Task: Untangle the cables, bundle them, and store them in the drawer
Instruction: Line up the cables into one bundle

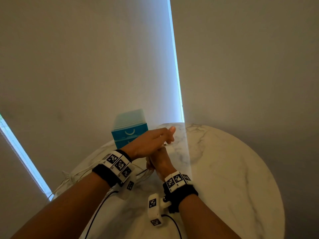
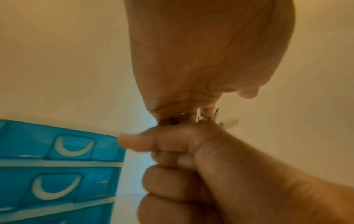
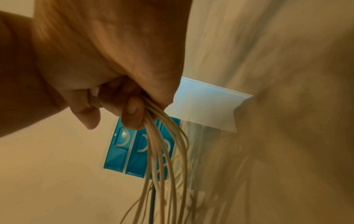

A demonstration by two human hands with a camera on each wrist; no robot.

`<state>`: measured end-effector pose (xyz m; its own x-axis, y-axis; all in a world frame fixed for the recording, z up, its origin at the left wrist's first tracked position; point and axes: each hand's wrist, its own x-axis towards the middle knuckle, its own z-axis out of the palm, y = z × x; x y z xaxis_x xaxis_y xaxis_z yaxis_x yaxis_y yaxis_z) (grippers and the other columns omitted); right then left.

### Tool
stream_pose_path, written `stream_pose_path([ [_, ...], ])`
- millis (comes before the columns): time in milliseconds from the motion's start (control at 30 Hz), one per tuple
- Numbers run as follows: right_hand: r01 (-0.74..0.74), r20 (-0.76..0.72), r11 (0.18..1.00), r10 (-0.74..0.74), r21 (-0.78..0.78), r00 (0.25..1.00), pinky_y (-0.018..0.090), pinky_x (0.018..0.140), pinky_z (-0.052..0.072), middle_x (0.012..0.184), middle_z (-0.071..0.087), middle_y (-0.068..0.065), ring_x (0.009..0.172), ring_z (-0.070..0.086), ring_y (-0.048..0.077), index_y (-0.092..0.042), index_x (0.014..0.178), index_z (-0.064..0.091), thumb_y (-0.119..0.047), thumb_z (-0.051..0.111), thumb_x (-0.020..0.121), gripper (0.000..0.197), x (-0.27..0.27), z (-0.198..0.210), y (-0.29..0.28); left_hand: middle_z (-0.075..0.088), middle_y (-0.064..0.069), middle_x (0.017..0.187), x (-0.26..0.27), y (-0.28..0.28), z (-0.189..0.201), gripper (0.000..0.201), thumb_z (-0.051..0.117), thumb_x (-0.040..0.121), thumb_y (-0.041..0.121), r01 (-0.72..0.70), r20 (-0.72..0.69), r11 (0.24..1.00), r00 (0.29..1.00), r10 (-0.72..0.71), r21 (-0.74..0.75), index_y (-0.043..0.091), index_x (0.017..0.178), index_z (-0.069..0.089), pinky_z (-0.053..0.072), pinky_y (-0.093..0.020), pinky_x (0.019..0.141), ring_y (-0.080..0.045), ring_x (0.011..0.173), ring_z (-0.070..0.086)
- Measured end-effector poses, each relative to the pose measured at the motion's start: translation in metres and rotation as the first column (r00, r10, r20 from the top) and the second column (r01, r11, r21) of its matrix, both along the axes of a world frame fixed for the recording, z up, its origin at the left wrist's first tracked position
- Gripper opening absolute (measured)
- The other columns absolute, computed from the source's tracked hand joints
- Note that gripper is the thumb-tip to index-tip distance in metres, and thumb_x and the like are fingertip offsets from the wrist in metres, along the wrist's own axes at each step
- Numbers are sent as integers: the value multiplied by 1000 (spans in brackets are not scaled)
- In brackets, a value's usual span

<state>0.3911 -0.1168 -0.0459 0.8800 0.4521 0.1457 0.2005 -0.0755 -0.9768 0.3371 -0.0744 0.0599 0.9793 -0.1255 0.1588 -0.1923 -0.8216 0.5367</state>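
A bundle of cream-white cables (image 3: pixel 162 151) hangs from my right hand (image 3: pixel 114 103), whose fingers are curled tight round it. In the head view the right hand (image 1: pixel 160 163) sits just under my left hand (image 1: pixel 155 140), above the table's middle. The left hand (image 2: pixel 191 60) meets the right fist (image 2: pixel 182 174) at the bundle's top, where small plug ends (image 2: pixel 228 122) stick out; its fingertips seem to pinch them. Loose cable loops (image 1: pixel 72 176) trail off to the left. The blue drawer unit (image 1: pixel 129 133) stands behind the hands, its drawers closed (image 2: pixel 57 166).
The round marble table (image 1: pixel 224 169) has bare surface to the right of the hands. A wall and blinds stand close behind the drawer unit. Black leads (image 1: pixel 96 213) from the wrist cameras lie on the near table.
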Motion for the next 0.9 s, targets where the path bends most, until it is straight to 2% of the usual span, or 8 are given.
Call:
stream_pose_path([
  [67, -31, 12, 998, 32, -46, 999, 38, 74, 60, 84, 68, 11, 76, 69, 25, -8, 101, 56, -23, 54, 113, 20, 0, -1, 4, 65, 16, 125, 2, -7, 1, 65, 38, 93, 86, -49, 34, 984, 998, 44, 174, 34, 120, 65, 55, -32, 95, -7, 109, 64],
  [167, -55, -78, 996, 49, -74, 996, 31, 67, 54, 78, 59, 8, 67, 60, 16, -16, 82, 49, -11, 52, 112, 31, 2, -3, 0, 60, 7, 126, 14, -4, -5, 55, 32, 108, 66, -107, 104, 870, 992, 64, 482, 26, 117, 69, 55, -40, 96, -16, 108, 64],
  [267, 7, -165, 1000, -10, -16, 986, 30, 53, 48, 59, 56, 8, 46, 54, 15, -11, 80, 52, -20, 54, 112, 34, 3, 2, 0, 68, -3, 120, 24, 10, -8, 56, 23, 117, 45, -100, 29, 938, 995, 96, 332, 18, 106, 72, 53, -37, 99, -22, 106, 67],
  [500, -42, -275, 960, 122, 278, 954, 33, 46, 33, 48, 43, -8, 36, 38, 7, -17, 74, 41, -8, 38, 114, 42, -10, 4, -7, 63, 0, 118, 27, 14, 5, 50, 34, 113, 53, 103, -183, 940, 982, -44, 324, 23, 108, 73, 49, -44, 111, -20, 114, 63],
  [600, -21, -335, 884, 199, 467, 921, 28, 44, 27, 46, 36, -7, 36, 30, 10, -21, 66, 46, -14, 38, 113, 48, -6, 6, -21, 60, 10, 129, 19, 13, 16, 54, 36, 105, 64, 80, -139, 996, 987, -86, -43, 29, 133, 66, 49, -40, 112, -17, 128, 58],
  [733, 69, -407, 767, 260, 638, 876, 26, 44, 31, 51, 42, -3, 41, 35, 11, -24, 60, 54, -22, 57, 105, 45, 1, 14, -38, 66, -7, 135, 17, 24, -3, 69, 21, 103, 71, -135, -2, 873, 988, 152, -469, 22, 128, 62, 51, -50, 113, -26, 124, 65],
  [833, 91, -404, 719, 278, 689, 871, 28, 55, 54, 64, 72, 3, 53, 68, 13, -12, 79, 71, -24, 57, 108, 34, -7, 24, -45, 76, -14, 109, 10, 18, -35, 75, 12, 107, 66, -214, -238, 919, 961, 139, -330, 17, 106, 68, 61, -46, 98, -31, 102, 74],
  [900, 148, -448, 697, 269, 702, 853, 25, 48, 51, 60, 68, 3, 50, 66, 13, -11, 76, 67, -23, 58, 108, 35, -4, 23, -44, 73, -10, 83, 8, 12, -50, 85, 4, 105, 69, -211, -316, 941, 941, 122, -263, 15, 95, 69, 62, -36, 72, -25, 75, 72],
])
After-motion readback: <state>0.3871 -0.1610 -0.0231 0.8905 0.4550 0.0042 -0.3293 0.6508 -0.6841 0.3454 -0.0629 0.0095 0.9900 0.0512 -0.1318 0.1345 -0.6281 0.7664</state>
